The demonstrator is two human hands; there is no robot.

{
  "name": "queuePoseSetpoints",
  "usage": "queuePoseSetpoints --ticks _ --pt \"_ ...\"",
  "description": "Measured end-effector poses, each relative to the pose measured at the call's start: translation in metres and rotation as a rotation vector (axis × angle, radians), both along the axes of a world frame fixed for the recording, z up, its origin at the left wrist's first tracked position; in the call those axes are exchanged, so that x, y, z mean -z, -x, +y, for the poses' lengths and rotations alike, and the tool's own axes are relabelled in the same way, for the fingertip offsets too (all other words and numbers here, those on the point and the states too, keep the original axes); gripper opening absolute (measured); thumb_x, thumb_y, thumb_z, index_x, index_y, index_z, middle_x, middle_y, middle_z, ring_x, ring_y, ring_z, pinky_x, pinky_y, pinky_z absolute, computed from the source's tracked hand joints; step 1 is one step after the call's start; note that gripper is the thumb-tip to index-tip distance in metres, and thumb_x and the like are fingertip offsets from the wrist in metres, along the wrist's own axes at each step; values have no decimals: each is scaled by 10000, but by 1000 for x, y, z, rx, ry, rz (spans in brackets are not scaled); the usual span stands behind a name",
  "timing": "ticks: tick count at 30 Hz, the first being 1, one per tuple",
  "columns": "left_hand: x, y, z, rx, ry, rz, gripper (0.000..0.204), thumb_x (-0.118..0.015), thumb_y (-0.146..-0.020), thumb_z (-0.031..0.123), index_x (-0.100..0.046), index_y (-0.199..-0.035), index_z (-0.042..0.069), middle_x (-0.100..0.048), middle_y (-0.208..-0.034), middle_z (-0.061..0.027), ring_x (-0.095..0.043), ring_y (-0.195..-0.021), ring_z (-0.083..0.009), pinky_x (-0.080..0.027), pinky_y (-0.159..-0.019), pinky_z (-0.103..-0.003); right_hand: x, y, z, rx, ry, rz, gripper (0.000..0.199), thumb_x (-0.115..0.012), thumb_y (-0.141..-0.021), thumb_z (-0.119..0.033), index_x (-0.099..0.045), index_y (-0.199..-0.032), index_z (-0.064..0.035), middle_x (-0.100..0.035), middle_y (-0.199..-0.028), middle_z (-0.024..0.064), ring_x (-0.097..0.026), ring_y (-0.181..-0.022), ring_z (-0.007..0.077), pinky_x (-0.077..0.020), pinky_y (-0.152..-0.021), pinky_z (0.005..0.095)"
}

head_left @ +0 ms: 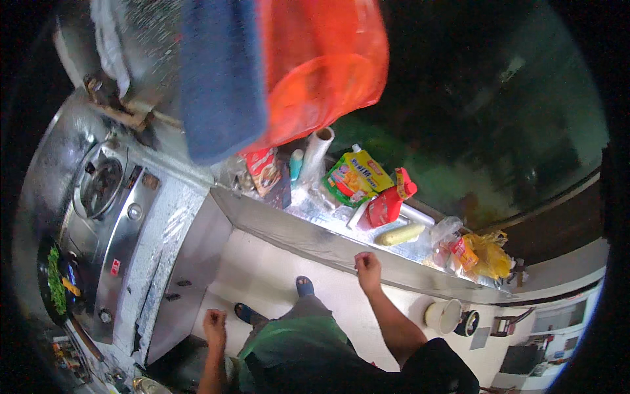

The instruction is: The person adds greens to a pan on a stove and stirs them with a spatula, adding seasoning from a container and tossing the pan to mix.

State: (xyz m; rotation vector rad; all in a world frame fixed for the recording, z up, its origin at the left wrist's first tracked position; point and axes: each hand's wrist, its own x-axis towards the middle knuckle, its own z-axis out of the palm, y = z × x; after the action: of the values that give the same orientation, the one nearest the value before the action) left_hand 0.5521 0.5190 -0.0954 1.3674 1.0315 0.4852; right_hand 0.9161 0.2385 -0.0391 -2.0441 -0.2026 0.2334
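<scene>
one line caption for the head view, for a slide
Right hand grips the foil-lined counter edge below food packets; left hand hangs free.

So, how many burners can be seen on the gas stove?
2. One burner is bare, at the far end of the gas stove. The other is covered by the black pan with green vegetables at the near end, so it is mostly hidden.

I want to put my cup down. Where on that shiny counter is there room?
Bare foil shows along the counter's front edge, left of the right hand. Behind it is crowded: yellow-green pouch, red pouch, corn cob, yellow bag.
</scene>
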Motion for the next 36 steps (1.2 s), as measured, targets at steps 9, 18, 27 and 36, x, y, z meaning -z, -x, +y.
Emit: queuePoseSetpoints --ticks 9,18,27,36 --pt "-108 -170 -104 194 -59 153 174 -610 -852 151 -566 -821 -14 -558 -703 -29 -500 -647 -99 -417 -602 -248 5 -111 71 139 -529 333 526 -574 -861 -170 -300 -1295 -58 -564 -867 86 -563 -573 138 -414 -413 242" --pt "-86 -162 -151 200 46 272 178 -630 -833 152 -583 -899 -6 -626 -787 -79 -571 -719 -127 -465 -683 -261 -8 -149 83 212 -518 378 207 -519 -893 -194 -492 -1038 -48 -617 -842 63 -528 -483 102 -376 -373 228" --pt "-130 -191 -133 231 -83 194 229 -700 -775 186 -590 -884 17 -597 -750 -66 -552 -684 -125 -457 -609 -263 -47 -112 75 203 -698 221 121 -433 -931 -119 -435 -1016 -32 -608 -851 76 -551 -516 115 -403 -417 216" --pt "-218 -297 -67 335 -711 -107 426 -720 -734 152 -532 -1092 18 -604 -925 -73 -578 -837 -161 -458 -750 -279 -137 -59 8 -230 -541 359 81 -413 -914 -67 -446 -982 -36 -603 -810 86 -560 -536 116 -409 -460 208"
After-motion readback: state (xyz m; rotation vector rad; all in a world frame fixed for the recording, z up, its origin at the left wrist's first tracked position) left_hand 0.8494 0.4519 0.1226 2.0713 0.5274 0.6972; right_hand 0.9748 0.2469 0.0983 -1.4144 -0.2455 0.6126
